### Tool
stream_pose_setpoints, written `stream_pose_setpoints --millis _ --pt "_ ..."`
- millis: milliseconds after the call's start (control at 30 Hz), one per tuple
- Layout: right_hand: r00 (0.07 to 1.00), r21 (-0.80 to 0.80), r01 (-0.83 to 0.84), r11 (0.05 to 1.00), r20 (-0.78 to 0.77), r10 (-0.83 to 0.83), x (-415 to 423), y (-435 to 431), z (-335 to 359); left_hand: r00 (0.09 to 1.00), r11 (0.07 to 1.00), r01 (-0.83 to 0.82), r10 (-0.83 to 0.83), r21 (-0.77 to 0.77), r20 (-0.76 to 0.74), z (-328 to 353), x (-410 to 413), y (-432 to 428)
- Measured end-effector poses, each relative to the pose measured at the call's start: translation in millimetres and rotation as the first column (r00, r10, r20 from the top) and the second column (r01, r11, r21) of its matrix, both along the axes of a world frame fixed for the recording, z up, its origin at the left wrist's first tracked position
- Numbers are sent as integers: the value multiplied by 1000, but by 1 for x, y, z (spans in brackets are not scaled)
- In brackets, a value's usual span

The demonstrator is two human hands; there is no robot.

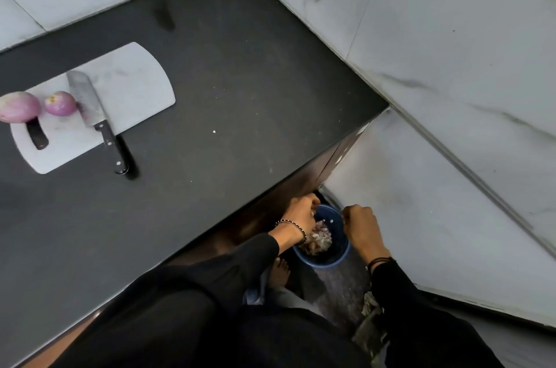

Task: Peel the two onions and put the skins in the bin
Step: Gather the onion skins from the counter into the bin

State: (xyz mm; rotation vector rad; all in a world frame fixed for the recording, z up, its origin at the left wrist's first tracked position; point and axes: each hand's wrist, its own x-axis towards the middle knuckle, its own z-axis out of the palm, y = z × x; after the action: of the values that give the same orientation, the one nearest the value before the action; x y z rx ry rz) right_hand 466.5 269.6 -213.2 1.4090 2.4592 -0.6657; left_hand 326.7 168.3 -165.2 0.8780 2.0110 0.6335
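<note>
Bending down beside the dark counter (240, 81), the person is holding both hands over the blue bin (325, 264) on the floor, probably so that any peel falls straight in rather than onto the tiles. The left hand (301, 212) is hanging over the bin's far rim with its fingers curled downward, and the right hand (361, 227) is hovering at the near-right rim, knuckles up and fingers tucked under. Whether either is pinching peel or is already empty I cannot tell, since the fingertips are hidden. A heap of pinkish skins (320, 239) is lying inside the bin. Both onions, the larger onion (18, 107) and the smaller onion (60, 103), are sitting peeled on the white cutting board (135, 88) next to the knife (93, 110), well apart from the bin, so the task is looking nearly finished.
</note>
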Motion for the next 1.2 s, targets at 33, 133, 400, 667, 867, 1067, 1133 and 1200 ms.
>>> stream_pose_setpoints --millis 33,133,400,667,867,1067,1133,1200 --pt "1000 13 1 1000 -7 -1 -1 2 3 1000 1000 -25 25 7 4 -2 1 2" --pt "999 27 19 999 -49 -17 -4 6 14 995 996 -92 92 3 50 -2 3 9" --pt "997 -6 -9 1000 -78 9 -13 6 37 999 999 -42 41 32 30 6 2 13" --pt "952 142 -50 989 -293 90 -47 -4 96 997 976 -48 58 212 -45 54 -15 12" --pt "882 262 -146 954 -403 245 -92 -11 154 986 949 -107 139 295 -90 106 -43 -4" --pt "756 207 -312 927 -537 374 -160 -25 174 869 911 -307 386 276 -308 140 -102 -39" --pt "728 201 -424 883 -504 465 -186 -37 165 823 907 -356 418 225 -384 139 -122 -55" --pt "717 240 -526 816 -391 577 -208 -55 156 795 894 -417 447 166 -411 134 -140 -76"
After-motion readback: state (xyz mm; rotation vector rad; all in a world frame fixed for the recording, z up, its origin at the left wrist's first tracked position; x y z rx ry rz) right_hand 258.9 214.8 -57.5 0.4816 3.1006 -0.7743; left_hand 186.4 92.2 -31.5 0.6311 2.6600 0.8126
